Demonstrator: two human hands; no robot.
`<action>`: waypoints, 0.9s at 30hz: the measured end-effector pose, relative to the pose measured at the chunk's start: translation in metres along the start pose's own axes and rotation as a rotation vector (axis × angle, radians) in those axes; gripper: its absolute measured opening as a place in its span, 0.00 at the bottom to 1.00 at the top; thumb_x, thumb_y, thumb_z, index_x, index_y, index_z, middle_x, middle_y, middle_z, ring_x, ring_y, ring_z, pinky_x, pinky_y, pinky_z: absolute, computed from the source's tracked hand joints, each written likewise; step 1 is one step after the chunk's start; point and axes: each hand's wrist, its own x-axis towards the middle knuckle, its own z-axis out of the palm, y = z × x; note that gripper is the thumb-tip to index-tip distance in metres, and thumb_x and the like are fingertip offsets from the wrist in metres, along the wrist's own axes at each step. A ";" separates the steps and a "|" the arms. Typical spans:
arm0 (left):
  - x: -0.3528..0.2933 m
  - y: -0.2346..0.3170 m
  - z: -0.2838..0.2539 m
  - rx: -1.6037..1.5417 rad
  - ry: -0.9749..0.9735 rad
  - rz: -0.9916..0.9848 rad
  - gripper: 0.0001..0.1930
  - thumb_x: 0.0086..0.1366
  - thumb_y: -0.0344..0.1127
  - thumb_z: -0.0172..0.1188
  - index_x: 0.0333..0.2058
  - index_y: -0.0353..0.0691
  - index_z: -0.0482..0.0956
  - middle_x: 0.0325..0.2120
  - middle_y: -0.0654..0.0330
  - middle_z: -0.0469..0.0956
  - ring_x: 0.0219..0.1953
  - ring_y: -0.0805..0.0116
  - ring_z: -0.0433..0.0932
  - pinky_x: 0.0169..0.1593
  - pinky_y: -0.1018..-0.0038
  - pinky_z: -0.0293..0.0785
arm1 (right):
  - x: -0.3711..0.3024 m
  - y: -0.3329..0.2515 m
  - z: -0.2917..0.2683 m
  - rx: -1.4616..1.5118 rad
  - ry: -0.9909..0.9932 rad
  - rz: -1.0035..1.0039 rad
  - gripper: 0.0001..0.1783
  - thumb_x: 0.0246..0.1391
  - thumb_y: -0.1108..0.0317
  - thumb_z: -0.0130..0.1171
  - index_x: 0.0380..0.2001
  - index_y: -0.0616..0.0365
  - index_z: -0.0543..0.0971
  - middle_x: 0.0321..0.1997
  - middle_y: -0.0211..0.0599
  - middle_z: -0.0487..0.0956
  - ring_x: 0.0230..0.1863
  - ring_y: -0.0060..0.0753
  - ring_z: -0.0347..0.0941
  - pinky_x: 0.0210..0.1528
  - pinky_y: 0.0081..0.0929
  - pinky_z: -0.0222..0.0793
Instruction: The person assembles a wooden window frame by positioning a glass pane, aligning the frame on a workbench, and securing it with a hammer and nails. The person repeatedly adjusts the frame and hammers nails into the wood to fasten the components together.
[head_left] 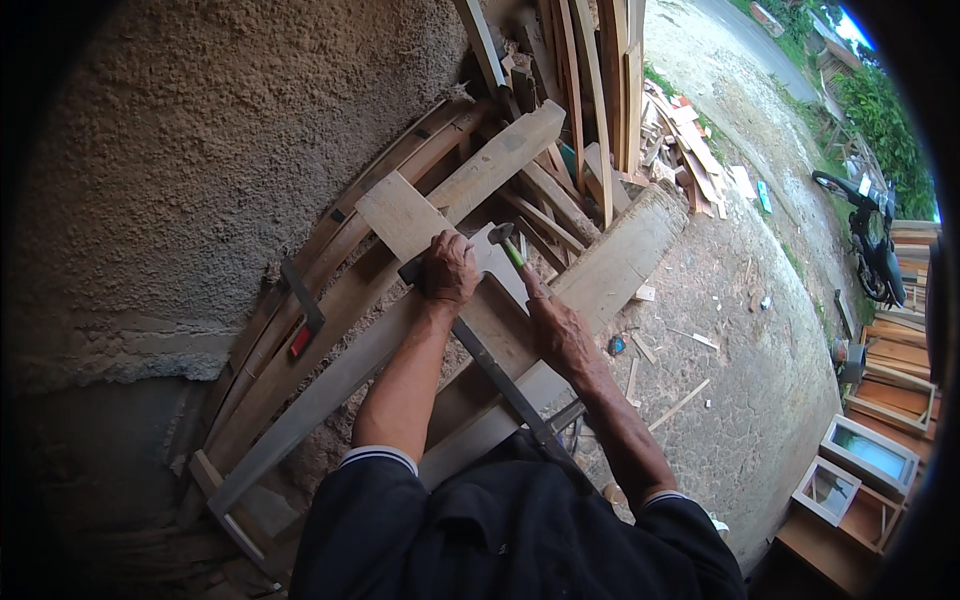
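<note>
My right hand (pixel 562 335) grips a hammer (pixel 515 252) by its green handle. The dark hammer head lies over the pale wood beside my left hand. My left hand (pixel 449 268) is closed in a fist around the dark end of a bar clamp (pixel 505 385), with a bit sticking out at its left; the fingers' far side is hidden. The clamp's long bar runs back toward my body across a wooden frame. Wide planed boards make up this frame, including a short pale board (pixel 402 215) beyond my left fist and a long rail (pixel 330 405).
A rough wall (pixel 260 130) rises on the left, with curved timbers and a red-ended clamp (pixel 300 340) before it. Upright planks (pixel 590 90) lean at the back. Offcuts (pixel 690 150) and scraps litter the concrete; a motorcycle (pixel 873 240) and small window frames (pixel 868 455) stand right.
</note>
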 end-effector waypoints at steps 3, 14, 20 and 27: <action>-0.002 0.003 0.001 -0.025 0.048 -0.015 0.03 0.59 0.30 0.58 0.33 0.40 0.76 0.39 0.52 0.75 0.45 0.49 0.74 0.52 0.58 0.72 | 0.000 -0.001 0.001 0.001 0.070 -0.032 0.45 0.56 0.77 0.47 0.76 0.42 0.48 0.34 0.58 0.76 0.32 0.61 0.77 0.36 0.52 0.71; -0.002 0.008 -0.004 -0.022 0.023 -0.015 0.04 0.60 0.31 0.58 0.33 0.38 0.76 0.37 0.51 0.75 0.45 0.48 0.74 0.51 0.56 0.72 | 0.002 0.007 0.017 -0.048 0.100 -0.057 0.49 0.51 0.78 0.49 0.76 0.41 0.48 0.28 0.56 0.76 0.28 0.58 0.77 0.32 0.52 0.72; -0.002 0.007 -0.005 -0.032 0.049 -0.007 0.04 0.60 0.30 0.58 0.33 0.39 0.76 0.37 0.50 0.75 0.45 0.48 0.74 0.52 0.56 0.72 | 0.010 0.012 0.027 -0.065 0.121 -0.073 0.48 0.51 0.77 0.49 0.76 0.41 0.50 0.26 0.55 0.76 0.27 0.59 0.77 0.31 0.52 0.72; -0.004 0.009 -0.006 -0.034 0.027 -0.025 0.04 0.60 0.30 0.59 0.33 0.39 0.76 0.38 0.50 0.75 0.45 0.48 0.74 0.52 0.57 0.72 | 0.009 0.016 0.023 -0.070 -0.031 -0.001 0.49 0.51 0.77 0.49 0.76 0.41 0.49 0.25 0.56 0.76 0.26 0.60 0.76 0.32 0.52 0.72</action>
